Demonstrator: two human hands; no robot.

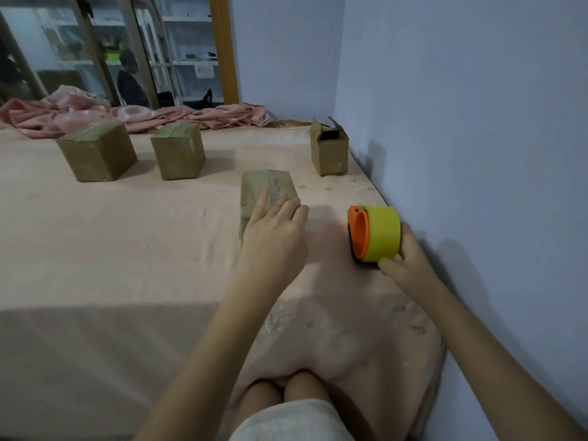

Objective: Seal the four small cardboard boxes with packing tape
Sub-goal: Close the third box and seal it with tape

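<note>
Head view looks down on one wide bed [127, 265] covered in a pale pink sheet, set against a lilac wall [461, 122] on the right. One crumpled pink blanket [133, 114] lies along the far edge, with a glass door [111, 49] behind it.

Four small brown cardboard boxes are on the sheet. Two taped boxes stand at the far left, well apart from each other: one [97, 151] farthest left and a second [178, 151] to its right, both with glossy tape across closed tops. An open box [329, 148] stands at the far right, near the wall, its top flaps raised and a dark inside showing. The fourth, a flat box [267, 192], lies near the middle of the bed, closer than the others; its top is closed, creased and shiny, with faint printing on it.

One tape roll [380, 233] sits on the sheet near the right wall, to the right of the flat box and apart from it. It is yellow-green on an orange holder with a dark part underneath.

Two bare hands reach forward. The left hand [275, 227] lies with straight fingers on the near end of the flat box, grasping nothing. The right hand [407, 259] curls around the near right side of the tape roll, thumb against its lower edge, holding it.

Two bare knees [283, 389] show at the near edge.
</note>
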